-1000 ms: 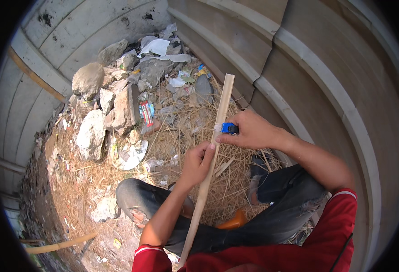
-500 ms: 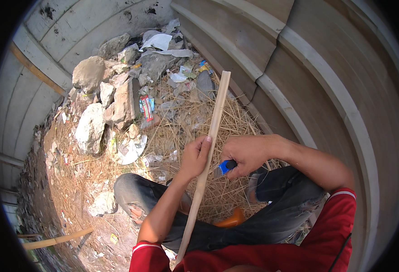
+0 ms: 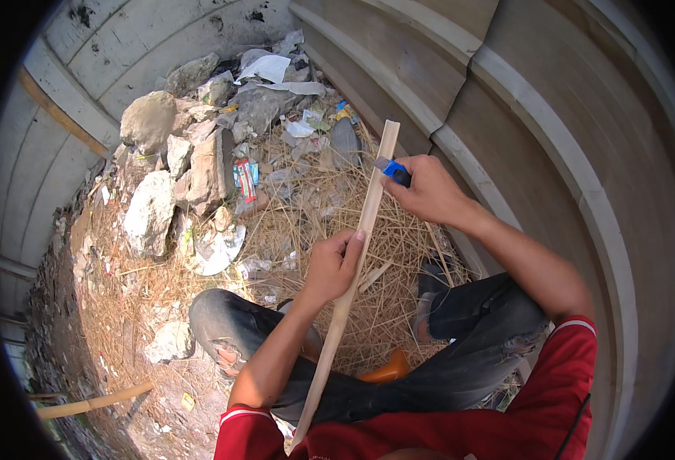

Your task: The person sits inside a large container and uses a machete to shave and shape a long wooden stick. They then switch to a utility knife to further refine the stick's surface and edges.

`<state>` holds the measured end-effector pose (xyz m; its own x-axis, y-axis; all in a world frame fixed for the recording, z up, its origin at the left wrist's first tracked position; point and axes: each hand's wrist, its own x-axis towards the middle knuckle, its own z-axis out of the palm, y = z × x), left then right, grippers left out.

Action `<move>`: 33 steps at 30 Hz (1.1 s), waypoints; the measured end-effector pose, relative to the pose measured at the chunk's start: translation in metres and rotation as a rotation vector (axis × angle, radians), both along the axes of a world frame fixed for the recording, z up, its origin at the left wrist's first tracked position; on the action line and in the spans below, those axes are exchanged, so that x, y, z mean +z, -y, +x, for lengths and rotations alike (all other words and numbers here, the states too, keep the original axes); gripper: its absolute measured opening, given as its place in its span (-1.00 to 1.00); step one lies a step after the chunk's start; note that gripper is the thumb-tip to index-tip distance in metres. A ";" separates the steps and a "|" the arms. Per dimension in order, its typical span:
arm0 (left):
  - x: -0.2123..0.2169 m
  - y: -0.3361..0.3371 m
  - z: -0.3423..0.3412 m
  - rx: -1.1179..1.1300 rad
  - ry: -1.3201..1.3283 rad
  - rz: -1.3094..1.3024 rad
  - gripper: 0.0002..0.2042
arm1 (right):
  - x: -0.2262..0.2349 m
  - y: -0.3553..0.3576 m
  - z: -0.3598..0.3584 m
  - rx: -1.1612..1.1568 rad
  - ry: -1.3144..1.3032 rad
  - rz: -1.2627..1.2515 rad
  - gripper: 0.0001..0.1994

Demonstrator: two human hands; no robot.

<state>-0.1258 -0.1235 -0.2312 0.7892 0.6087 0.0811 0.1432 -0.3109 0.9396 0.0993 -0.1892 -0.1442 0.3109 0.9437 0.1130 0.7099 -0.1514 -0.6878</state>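
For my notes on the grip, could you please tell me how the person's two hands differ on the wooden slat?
The left hand clasps the wooden slat at mid-length, while the right hand is near its far end. The left hand holds only the slat; the right hand grips a blue-handled tool against the slat's edge. Both touch the same slat.

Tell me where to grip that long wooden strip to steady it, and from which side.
Grip the wooden strip at mid-length, coming from its left, as the left hand does. It is thin, flat and slanted away, and the right hand works a blue-handled tool on its right edge near the top.
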 end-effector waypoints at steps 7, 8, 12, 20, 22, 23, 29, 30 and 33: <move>-0.009 -0.003 -0.003 0.080 0.056 -0.026 -0.57 | 0.016 0.002 0.002 0.001 -0.013 -0.004 -0.63; -0.011 -0.005 -0.004 0.087 0.057 -0.043 -0.56 | 0.016 0.001 0.001 -0.001 0.002 -0.026 -0.61; -0.006 -0.003 -0.002 0.056 0.050 -0.068 -0.53 | 0.010 0.003 0.008 -0.044 0.134 -0.011 -0.47; -0.009 0.007 -0.004 -0.016 0.044 -0.187 -0.48 | 0.030 0.001 0.008 -0.075 0.141 -0.152 -0.43; -0.008 0.003 -0.003 -0.031 0.081 -0.354 -0.48 | 0.021 0.009 -0.015 0.066 0.155 -0.233 -0.42; -0.002 0.000 -0.002 -0.041 0.113 -0.441 -0.49 | 0.019 0.013 -0.025 0.099 0.185 -0.217 -0.41; 0.001 0.001 -0.005 -0.168 0.166 -0.558 -0.47 | 0.039 -0.008 -0.004 -0.123 0.147 -0.080 -0.45; 0.001 0.004 -0.003 -0.201 0.180 -0.562 -0.47 | 0.037 -0.005 -0.006 -0.086 0.144 -0.103 -0.45; -0.010 -0.005 -0.002 -0.189 0.263 -0.672 -0.48 | 0.018 0.011 -0.039 0.121 0.168 -0.124 -0.47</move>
<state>-0.1281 -0.1182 -0.2410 0.8913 0.4494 -0.0603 -0.1112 0.3455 0.9318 0.0600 -0.1999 -0.1259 0.1811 0.9829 0.0344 0.8309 -0.1342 -0.5400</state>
